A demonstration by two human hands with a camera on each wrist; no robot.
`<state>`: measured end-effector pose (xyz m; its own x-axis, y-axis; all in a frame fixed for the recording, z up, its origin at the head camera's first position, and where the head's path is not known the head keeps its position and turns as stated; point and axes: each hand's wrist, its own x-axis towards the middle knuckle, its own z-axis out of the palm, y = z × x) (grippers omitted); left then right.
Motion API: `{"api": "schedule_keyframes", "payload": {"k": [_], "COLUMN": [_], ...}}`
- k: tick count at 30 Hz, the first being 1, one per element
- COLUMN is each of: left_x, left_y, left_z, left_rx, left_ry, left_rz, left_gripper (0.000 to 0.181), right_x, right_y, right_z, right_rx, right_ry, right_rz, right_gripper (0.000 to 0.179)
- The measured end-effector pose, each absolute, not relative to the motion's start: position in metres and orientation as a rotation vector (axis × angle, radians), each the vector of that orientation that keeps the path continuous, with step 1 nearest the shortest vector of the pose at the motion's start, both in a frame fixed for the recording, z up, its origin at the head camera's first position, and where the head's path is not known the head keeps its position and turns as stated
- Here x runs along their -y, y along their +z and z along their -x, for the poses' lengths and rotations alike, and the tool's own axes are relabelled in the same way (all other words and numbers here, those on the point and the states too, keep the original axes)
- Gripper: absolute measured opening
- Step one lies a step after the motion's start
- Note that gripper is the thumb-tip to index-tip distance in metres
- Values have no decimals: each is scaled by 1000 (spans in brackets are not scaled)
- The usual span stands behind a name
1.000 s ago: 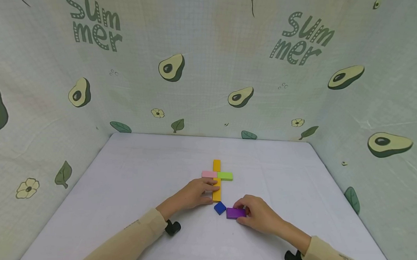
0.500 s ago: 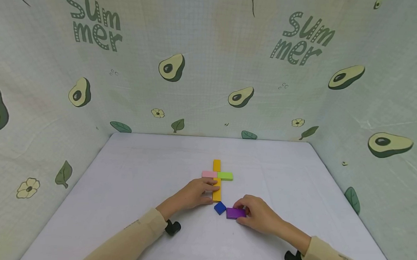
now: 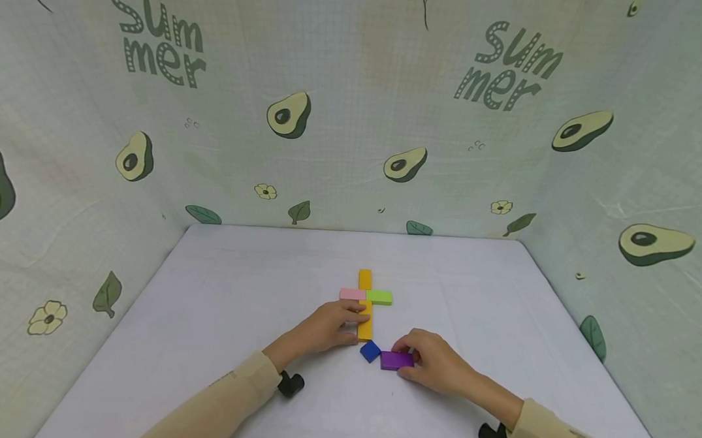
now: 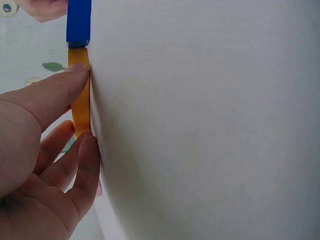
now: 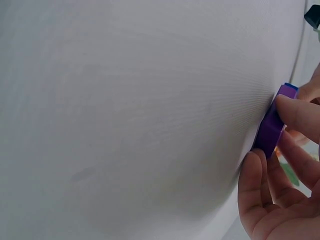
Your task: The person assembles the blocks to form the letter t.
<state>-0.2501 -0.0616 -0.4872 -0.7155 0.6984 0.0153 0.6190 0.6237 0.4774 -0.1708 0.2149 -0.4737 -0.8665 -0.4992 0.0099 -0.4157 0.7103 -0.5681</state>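
My left hand [image 3: 331, 326] spans the long yellow block [image 3: 365, 329], thumb near its front end and fingers further back, partly hiding it. In the left wrist view the thumb lies on this block's side. A blue block [image 3: 370, 351] sits turned cornerwise right at the yellow block's front end. To its right, my right hand [image 3: 436, 360] pinches a purple block [image 3: 396, 360] between thumb and fingers, low over the table. The purple block's left end meets the blue block's corner in the head view. Fingers cover the purple block's right end.
Behind the left fingers, a pink block [image 3: 352, 293] and a light green block [image 3: 380, 297] lie end to end. Another yellow block [image 3: 365, 279] extends backward from them. The white table [image 3: 259, 262] is bounded by avocado-print cloth [image 3: 347, 141] at the back and sides.
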Motion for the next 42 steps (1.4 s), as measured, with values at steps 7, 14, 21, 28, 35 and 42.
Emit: {"api": "schedule_keyframes", "payload": {"k": [7,14,21,28,35,42], "left_x": [62,62,61,61,61,63], "left_y": [-487,-489,-489,-489,-489,-489], "left_z": [250,251,251,252,253,253], "left_rx": [-2671,-2674,-2672,-2671,-2687,-2693], "left_ry": [684,684,679,670,636,606], "left_rz": [-1080,-1087,-1106,-1105,-1112,-1101], "left_gripper": [53,53,52,52,52,52], "right_x": [-214,-215,-217,-221,-225,-227], "right_y": [-474,-472,-470,-470,-469,-467], "right_z": [171,172,172,173,173,173], "right_rx": [-2767,-2745,-2726,-2692,-2652,-2621], "right_ry": [-862,-849,-846,-864,-897,-913], "right_rz": [743,735,737,752,776,773], "right_gripper": [30,34,35,41,46,49]}}
